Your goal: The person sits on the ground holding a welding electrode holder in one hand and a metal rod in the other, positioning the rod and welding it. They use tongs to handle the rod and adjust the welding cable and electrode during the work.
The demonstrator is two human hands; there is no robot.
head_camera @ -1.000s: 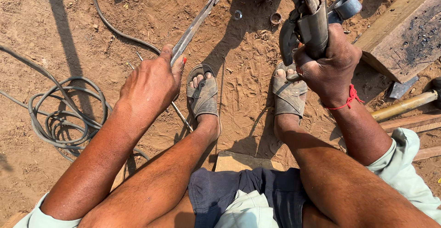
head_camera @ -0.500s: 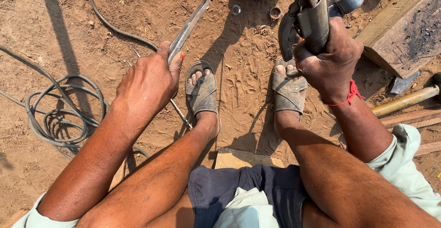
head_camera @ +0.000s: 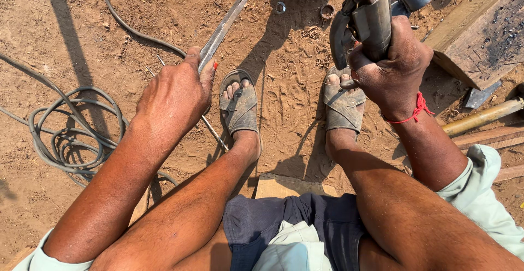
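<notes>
seen from above, the left hand (head_camera: 174, 93) stays clamped on a long metal strip (head_camera: 226, 22) at centre frame, the right hand (head_camera: 393, 69) still gripping a grey welding holder (head_camera: 371, 20) at upper right, barely shifted.

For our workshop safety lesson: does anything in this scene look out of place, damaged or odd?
Yes. The wooden plank at upper right has a blackened, scorched patch. Small metal rings lie loose in the dirt. The left hand grips a long metal strip; the right hand holds a grey tool over sandalled feet.
</notes>
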